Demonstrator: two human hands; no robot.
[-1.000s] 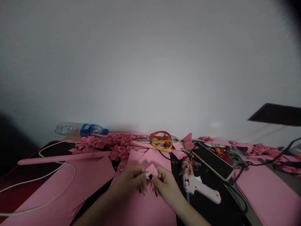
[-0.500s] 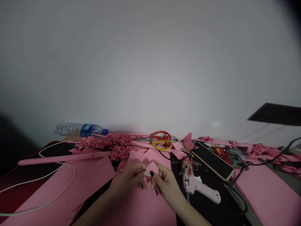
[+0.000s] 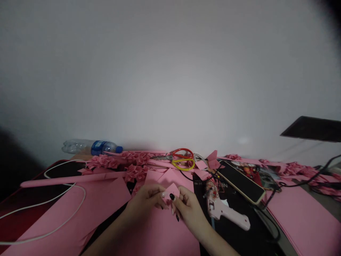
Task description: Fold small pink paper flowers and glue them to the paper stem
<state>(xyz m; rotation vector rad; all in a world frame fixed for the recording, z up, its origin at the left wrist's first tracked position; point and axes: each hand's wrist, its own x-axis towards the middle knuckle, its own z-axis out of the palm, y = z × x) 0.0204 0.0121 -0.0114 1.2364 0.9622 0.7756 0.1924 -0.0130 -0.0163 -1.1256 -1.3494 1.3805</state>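
Note:
A small folded piece of pink paper point(image 3: 172, 189) is pinched between both hands just above a pink sheet point(image 3: 162, 234) on the table. My left hand point(image 3: 145, 202) closes its fingertips on the piece's left edge. My right hand point(image 3: 189, 209), with dark nails, closes on its right edge, thumb on top. The two hands touch each other at the fingertips.
A pink glue gun point(image 3: 222, 209) lies right of my hands, a phone point(image 3: 242, 183) beyond it. Red and yellow scissors point(image 3: 182, 159), folded pink paper flowers point(image 3: 125, 163), a rolled pink tube point(image 3: 69, 179), a water bottle point(image 3: 92, 145), a white cable point(image 3: 53, 206) and black cables point(image 3: 306, 181) crowd the table.
The fingers have shifted slightly on the pink piece, which now stands a little more upright between them. Everything else on the table is as before.

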